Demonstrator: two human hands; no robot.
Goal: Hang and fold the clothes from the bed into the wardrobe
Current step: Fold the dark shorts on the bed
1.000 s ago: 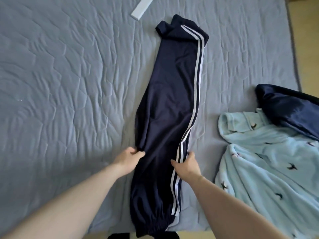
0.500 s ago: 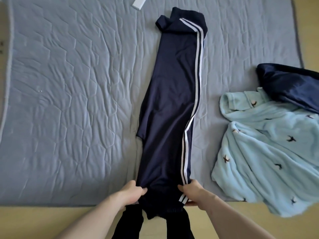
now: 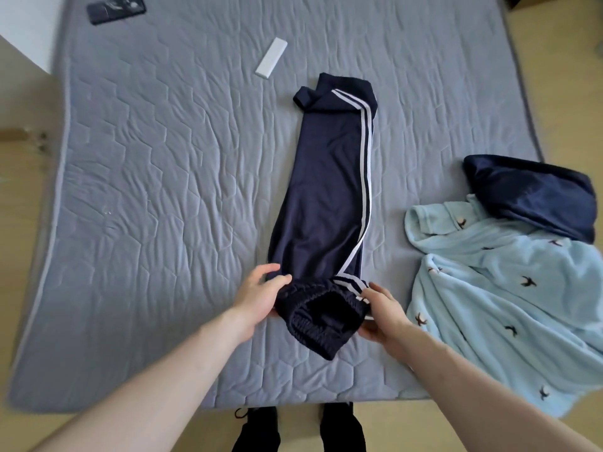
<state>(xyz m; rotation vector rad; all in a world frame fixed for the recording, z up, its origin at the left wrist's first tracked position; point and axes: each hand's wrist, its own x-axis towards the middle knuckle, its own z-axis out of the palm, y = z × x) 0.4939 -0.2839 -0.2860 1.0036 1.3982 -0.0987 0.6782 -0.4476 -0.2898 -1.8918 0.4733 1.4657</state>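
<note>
Head view, sole view.

Item: navy track trousers (image 3: 321,203) with twin white side stripes, laid lengthwise down the middle of the bed (image 3: 163,190), legs stacked one on the other. Far end bunched, with a small flap turned out at its left corner. Near end, the elastic cuffs (image 3: 318,313), lifted off the quilted grey cover and curling back toward the far end.

Risks, as judged:
- The fabric looks smooth and slippery; the upper leg may slide off the lower during the fold, leaving the stripe line skewed.
- The grip is at the cuff corners only, so the middle may sag and crease.
- The untidy far end may be trapped inside the fold as a lump.
- The light blue bird-print fleece garment (image 3: 509,288) lies just beside the right hand; a wide swing may snag it.

Hand pose:
- Left hand (image 3: 261,295): at the left cuff edge, thumb over the cloth, fingers beneath, holding it.
- Right hand (image 3: 383,313): at the striped right edge, fingers on top, thumb under, pinching the cuff.
- Both forearms reach in from the bed's near edge.

Also present: folded dark navy garment (image 3: 528,194) on the fleece; white flat box (image 3: 271,62); dark phone (image 3: 115,9).
</note>
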